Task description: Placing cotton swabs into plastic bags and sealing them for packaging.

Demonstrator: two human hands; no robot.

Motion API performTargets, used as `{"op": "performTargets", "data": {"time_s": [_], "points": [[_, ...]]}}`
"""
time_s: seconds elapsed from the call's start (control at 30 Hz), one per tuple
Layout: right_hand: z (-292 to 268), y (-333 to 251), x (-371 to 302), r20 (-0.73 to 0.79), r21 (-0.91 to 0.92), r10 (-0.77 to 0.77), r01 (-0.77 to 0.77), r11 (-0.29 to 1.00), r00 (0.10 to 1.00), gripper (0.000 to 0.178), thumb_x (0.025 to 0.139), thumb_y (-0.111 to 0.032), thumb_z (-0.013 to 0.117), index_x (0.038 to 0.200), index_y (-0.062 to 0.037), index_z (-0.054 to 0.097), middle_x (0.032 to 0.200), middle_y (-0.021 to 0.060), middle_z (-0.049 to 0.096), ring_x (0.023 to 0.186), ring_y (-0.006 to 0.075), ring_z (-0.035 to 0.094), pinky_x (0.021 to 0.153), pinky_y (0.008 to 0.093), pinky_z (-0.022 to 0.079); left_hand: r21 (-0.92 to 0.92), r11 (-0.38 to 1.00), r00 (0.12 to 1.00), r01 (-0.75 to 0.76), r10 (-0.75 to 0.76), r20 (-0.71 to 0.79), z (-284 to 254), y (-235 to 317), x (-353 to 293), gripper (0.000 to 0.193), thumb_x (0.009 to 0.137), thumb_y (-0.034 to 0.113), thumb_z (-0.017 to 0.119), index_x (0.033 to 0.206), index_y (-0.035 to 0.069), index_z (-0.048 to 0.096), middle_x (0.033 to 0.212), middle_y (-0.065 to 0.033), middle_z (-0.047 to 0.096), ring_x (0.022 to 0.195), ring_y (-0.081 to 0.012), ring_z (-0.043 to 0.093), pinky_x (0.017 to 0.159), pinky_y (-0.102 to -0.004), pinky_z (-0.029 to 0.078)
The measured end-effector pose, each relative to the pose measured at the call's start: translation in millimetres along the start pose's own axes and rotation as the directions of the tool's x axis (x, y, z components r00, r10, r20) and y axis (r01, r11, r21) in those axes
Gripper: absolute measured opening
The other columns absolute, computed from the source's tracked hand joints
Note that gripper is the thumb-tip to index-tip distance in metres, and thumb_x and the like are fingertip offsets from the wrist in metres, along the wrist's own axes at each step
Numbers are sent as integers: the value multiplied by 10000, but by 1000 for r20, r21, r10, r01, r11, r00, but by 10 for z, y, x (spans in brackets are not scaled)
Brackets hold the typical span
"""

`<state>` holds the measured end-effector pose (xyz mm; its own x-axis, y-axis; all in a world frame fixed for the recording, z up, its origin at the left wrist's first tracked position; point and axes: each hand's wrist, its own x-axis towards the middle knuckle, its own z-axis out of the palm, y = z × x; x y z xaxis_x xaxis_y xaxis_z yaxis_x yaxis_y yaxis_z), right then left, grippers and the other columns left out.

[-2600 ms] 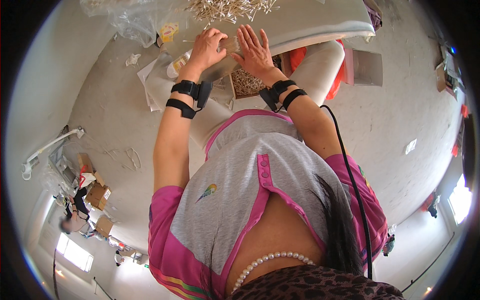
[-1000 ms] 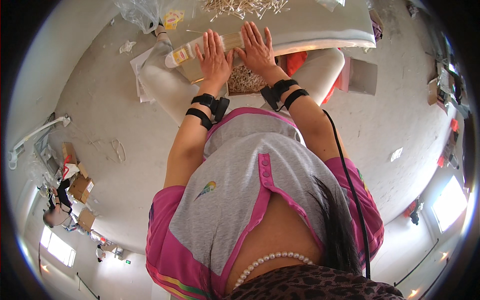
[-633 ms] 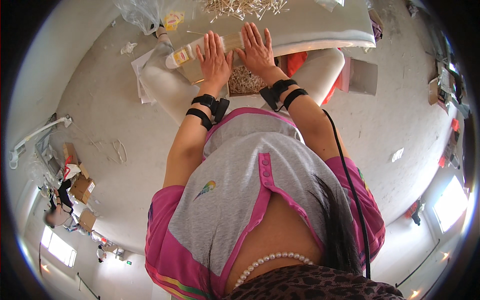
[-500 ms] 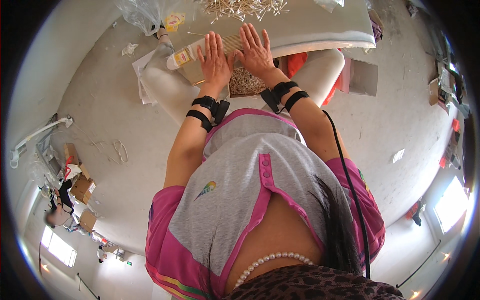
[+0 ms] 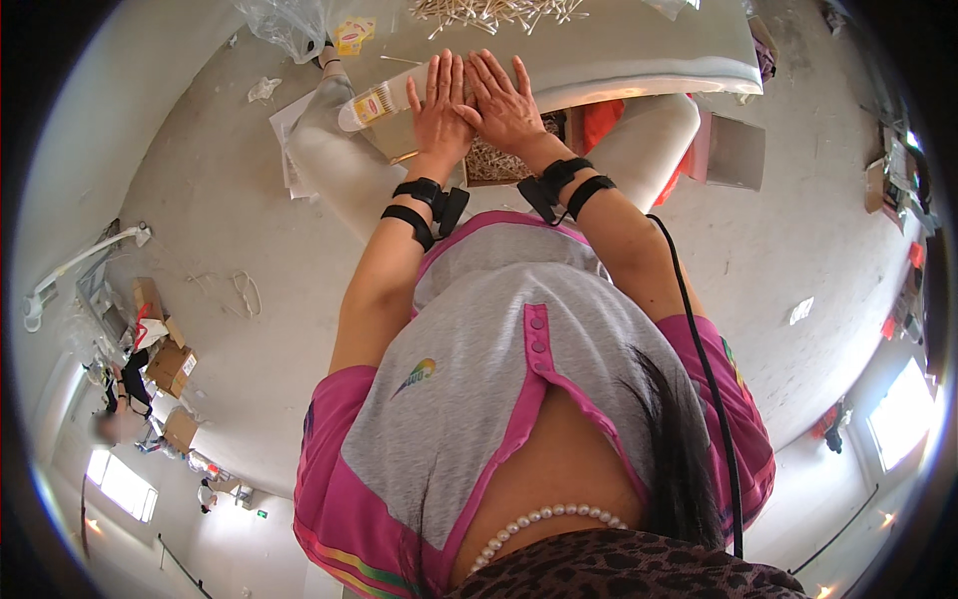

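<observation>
1. The left hand (image 5: 439, 112) lies open and flat, palm down, its fingers extended away from the body and curled around nothing.
2. The right hand (image 5: 507, 108) is likewise open and flat beside it, touching it, with the right thumb crossing onto the left hand.
3. A long, clear plastic packet of cotton swabs with a yellow-and-white label (image 5: 373, 106) lies along the near edge of the table; its rounded left end sticks out beyond the left hand, and the rest runs under the hands, where its far end is hidden.
4. Each wrist wears black straps with a small dark module; a thin black cable (image 5: 703, 369) hangs over the right upper arm.
5. The pale, smooth-topped table (image 5: 659, 50) carries a single loose cotton swab (image 5: 399, 59) just beyond the packet, and a heaped pile of loose cotton swabs (image 5: 494, 12) farther out.
6. Left of the pile are small yellow printed cards (image 5: 353, 35) and a crumpled clear plastic bag (image 5: 289, 28).
7. Below the table edge, between the person's light-trousered legs, a box filled with swabs (image 5: 491, 165) is partly hidden by the forearms.
8. Bright red plastic (image 5: 601, 121) shows right of it; an open, greyish-pink box (image 5: 736, 152) stands on the floor beyond.
</observation>
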<state>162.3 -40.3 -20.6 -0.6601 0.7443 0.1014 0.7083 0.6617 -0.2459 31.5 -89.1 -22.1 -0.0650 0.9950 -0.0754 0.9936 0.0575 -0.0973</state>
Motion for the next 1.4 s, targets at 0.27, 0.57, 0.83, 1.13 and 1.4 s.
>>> {"op": "performTargets", "data": {"time_s": [0.27, 0.57, 0.83, 1.13, 1.4], "points": [[32, -93, -16, 18, 11, 66, -66, 998, 998, 736, 1018, -598, 303, 1554, -96, 338, 1632, 60, 275, 1542, 254, 111, 1222, 549, -9, -386, 922, 989, -28, -29, -142, 112, -34, -6, 666, 1005, 381, 387, 1598, 132, 215, 1678, -69, 139, 1552, -226, 88, 1207, -571, -31], [7, -114, -9, 106, -96, 116, -105, 990, 988, 803, 991, -657, 313, 1577, -109, 277, 1654, 34, 212, 1545, 246, 78, 1226, 541, -26, -305, 943, 978, -132, 73, -198, -119, -504, 109, 600, 945, 295, 553, 1502, 131, 402, 1590, -78, 335, 1496, -241, 244, 1189, -548, 135], [-12, -145, -14, 88, -29, 111, -109, 994, 990, 840, 978, -643, 385, 1576, -69, 249, 1659, 38, 187, 1544, 242, 86, 1233, 532, 7, -156, 950, 950, -269, 235, -207, -272, -1239, 660, 189, 835, 105, 635, 1021, 110, 667, 1019, -54, 667, 1025, -273, 615, 923, -445, 457], [-1, -163, -12, 65, 13, 118, -119, 993, 991, 838, 972, -624, 426, 1563, -50, 272, 1651, 59, 206, 1543, 246, 93, 1239, 510, 18, -159, 915, 917, -371, 335, -216, -270, -970, 1155, 121, 839, 130, 650, 956, 97, 655, 976, -85, 668, 973, -302, 635, 853, -448, 494], [38, -247, 78, 39, -62, 124, -122, 991, 991, 860, 932, -640, 483, 1548, -63, 320, 1633, 46, 251, 1535, 245, 124, 1245, 503, 31, -343, 923, 869, -177, -18, -495, -346, -1081, 589, 314, 830, 120, 660, 1144, 131, 650, 1126, -60, 633, 1099, -306, 576, 979, -470, 418]]}}
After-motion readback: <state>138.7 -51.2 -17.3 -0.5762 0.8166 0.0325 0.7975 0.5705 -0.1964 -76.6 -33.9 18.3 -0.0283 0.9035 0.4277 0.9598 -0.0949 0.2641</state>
